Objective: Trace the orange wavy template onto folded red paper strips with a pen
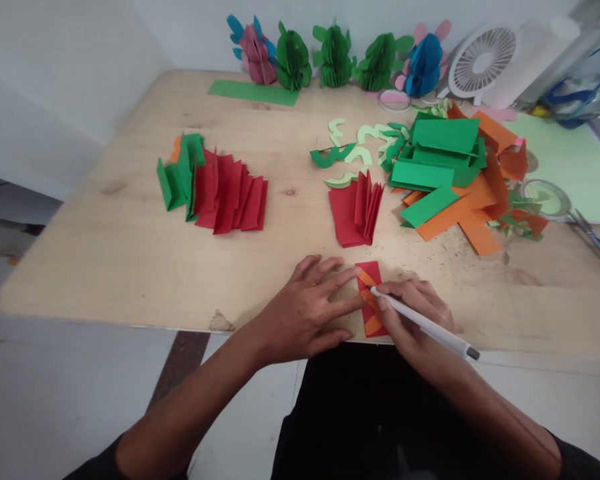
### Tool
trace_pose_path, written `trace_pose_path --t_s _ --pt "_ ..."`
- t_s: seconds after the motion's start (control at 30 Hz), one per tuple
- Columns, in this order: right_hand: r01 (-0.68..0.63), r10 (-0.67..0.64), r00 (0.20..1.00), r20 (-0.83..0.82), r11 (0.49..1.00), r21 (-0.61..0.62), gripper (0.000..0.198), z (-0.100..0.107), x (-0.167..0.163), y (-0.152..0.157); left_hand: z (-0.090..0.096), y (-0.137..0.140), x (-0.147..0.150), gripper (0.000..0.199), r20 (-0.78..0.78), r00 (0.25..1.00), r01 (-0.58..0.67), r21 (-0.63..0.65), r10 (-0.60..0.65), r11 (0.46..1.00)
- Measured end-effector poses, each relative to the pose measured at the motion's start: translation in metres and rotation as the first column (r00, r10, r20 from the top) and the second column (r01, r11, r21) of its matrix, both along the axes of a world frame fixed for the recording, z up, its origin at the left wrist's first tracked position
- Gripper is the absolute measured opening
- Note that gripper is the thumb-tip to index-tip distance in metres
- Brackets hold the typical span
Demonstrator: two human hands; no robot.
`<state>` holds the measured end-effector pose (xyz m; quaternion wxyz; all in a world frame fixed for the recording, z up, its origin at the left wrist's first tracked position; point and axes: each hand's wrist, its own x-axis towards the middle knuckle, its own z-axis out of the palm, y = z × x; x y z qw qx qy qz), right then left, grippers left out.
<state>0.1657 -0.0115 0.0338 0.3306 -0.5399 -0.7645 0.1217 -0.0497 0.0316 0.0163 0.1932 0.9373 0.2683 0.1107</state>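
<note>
Near the table's front edge lies a small red paper strip [374, 269] with an orange paper cutout [373, 324] on top of it. My left hand [310, 310] rests with its fingers spread, the fingertips pressing on the left side of these papers. In my right hand [417, 310] is a white pen [425, 323], its tip down at the orange cutout. Just beyond stands a folded stack of red paper [353, 213]. Farther left are more folded red papers [233, 197] beside folded green ones [180, 177].
Green folded papers [440, 157] and orange sheets [473, 200] pile up at the right, near pale green scraps [365, 135], a tape roll [547, 199] and scissors [597, 241]. Along the wall stand several paper figures [335, 57] and a white fan [484, 61].
</note>
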Motion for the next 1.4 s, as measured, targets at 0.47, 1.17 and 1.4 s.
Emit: trace_pose_path --t_s 0.47,1.17,1.4 --pt "0.039 -0.043 0.997 -0.068 0.997 -0.062 0.01 -0.003 0.003 -0.004 0.0 0.0 0.0 0.047 -0.022 1.0 -0.001 0.003 0.001 1.0" --pt "0.039 -0.104 0.977 -0.186 0.946 -0.321 0.012 -0.006 0.004 0.006 -0.005 0.0 -0.001 0.049 0.034 0.999 0.003 0.038 -0.005 0.999" --pt "0.031 -0.086 0.979 -0.184 0.959 -0.283 0.008 -0.006 0.002 0.007 -0.004 0.0 -0.001 0.051 0.031 1.0 -0.001 0.033 0.0 0.999"
